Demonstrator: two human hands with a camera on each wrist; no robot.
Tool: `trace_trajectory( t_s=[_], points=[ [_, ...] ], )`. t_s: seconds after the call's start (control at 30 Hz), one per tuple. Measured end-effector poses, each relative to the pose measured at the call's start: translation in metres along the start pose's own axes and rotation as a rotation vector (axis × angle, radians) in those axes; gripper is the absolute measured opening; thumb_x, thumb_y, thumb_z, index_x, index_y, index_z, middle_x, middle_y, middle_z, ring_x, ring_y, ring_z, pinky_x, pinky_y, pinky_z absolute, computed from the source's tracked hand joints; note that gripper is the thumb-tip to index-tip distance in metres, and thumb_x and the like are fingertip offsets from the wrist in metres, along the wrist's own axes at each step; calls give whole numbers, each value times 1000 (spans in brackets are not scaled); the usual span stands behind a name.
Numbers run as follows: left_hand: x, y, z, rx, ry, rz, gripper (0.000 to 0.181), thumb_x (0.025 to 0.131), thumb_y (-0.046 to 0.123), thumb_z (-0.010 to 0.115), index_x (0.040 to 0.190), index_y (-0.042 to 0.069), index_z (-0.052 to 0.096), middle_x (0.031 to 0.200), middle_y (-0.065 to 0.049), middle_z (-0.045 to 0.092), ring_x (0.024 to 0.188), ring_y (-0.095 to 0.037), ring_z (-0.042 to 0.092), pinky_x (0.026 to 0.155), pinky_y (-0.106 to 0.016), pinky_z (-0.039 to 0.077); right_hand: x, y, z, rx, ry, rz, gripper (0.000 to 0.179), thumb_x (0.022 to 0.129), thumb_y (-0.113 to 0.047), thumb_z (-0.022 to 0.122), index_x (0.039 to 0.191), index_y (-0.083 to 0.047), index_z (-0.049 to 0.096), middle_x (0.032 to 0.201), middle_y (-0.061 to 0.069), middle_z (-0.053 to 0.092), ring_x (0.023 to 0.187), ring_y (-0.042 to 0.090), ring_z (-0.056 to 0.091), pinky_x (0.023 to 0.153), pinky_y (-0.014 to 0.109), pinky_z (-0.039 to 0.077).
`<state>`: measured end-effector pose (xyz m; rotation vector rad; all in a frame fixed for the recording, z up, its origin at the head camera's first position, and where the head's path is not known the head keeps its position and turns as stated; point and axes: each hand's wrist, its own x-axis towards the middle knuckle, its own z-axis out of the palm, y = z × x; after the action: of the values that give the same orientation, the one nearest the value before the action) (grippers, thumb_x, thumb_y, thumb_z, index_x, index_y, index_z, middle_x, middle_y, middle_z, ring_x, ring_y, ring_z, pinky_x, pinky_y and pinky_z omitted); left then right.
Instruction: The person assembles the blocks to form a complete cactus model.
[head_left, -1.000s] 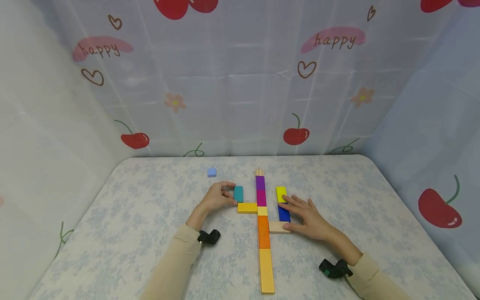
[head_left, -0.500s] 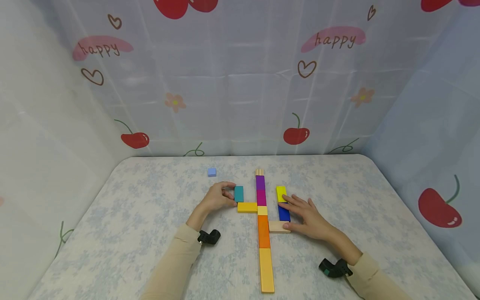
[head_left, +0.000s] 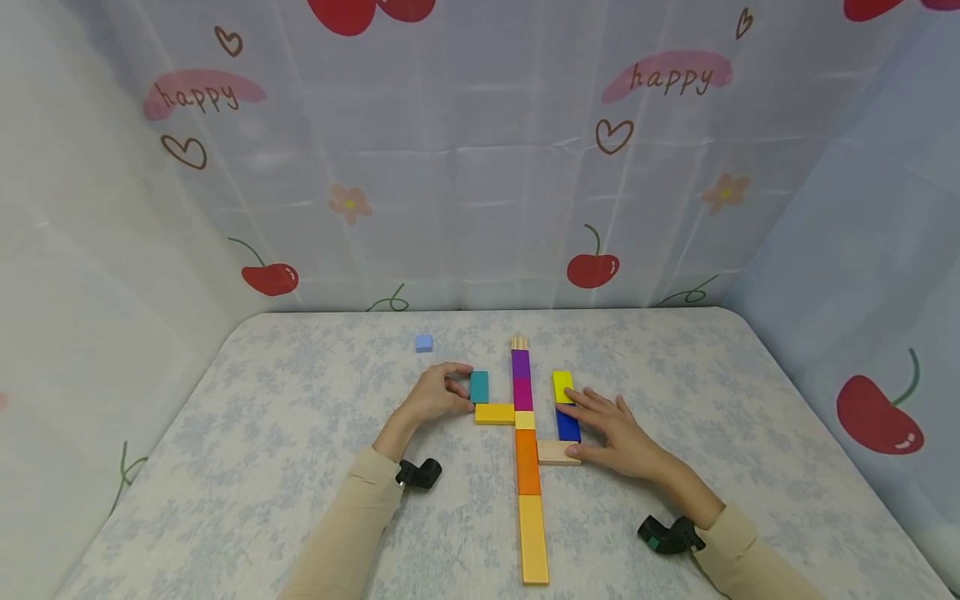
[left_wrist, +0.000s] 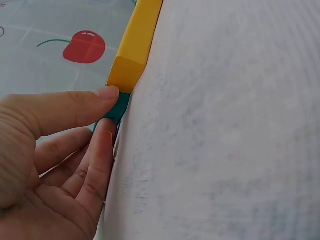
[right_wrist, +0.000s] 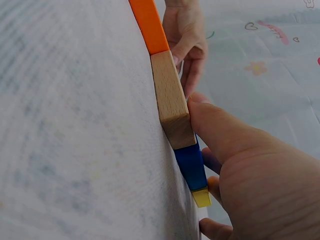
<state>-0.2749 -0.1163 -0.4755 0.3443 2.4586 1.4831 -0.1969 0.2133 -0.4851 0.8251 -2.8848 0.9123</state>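
My left hand (head_left: 437,392) holds a teal block (head_left: 479,387) by its left side, thumb near its front corner and index finger by its far end. In the left wrist view the thumb also meets the end of a yellow-orange block (left_wrist: 132,47). That block reaches left from a column of blocks (head_left: 528,462). My right hand (head_left: 618,437) lies spread with fairly straight fingers. Its thumb touches a plain wooden block (head_left: 555,452), and its fingertips touch a blue block (head_left: 567,424) and a bright yellow block (head_left: 562,387).
The column runs away from me, with purple (head_left: 521,364), magenta, pale yellow, orange (head_left: 528,462) and light-orange (head_left: 533,542) pieces and several thin sticks (head_left: 519,342) at its far end. A small light-blue block (head_left: 423,343) lies farther left. A printed curtain stands behind the table.
The teal block has slid slightly right, with the left fingertips shifting very little. My right hand and the other blocks keep their places.
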Motion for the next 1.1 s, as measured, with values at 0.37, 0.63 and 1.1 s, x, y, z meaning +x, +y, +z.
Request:
trace_trajectory(
  t_s=[0.37,0.63,1.1],
  points=[
    [0,8,-13,39,-27,-10,61,78,0,78,135,5,57,108,-12,69,79,-16,64,75,-30,54,-1,0,0,-1,-7,3,62,86,-42,73,140,-17,56,155,12,40,145,43,26,107,78,2],
    [11,11,-42,-15,263,-3,52,83,5,74,132,2,57,126,-20,56,95,-26,60,73,-30,52,-1,1,-1,2,-2,-1,62,85,-41,73,140,-16,56,154,13,40,145,44,27,106,78,2],
    [30,-21,-63,-9,402,-148,58,90,8,67,144,6,45,145,-16,39,116,-32,50,85,-41,50,0,0,-2,-2,-8,-6,62,86,-40,72,140,-15,55,154,13,40,145,44,26,107,78,2]
  ],
)
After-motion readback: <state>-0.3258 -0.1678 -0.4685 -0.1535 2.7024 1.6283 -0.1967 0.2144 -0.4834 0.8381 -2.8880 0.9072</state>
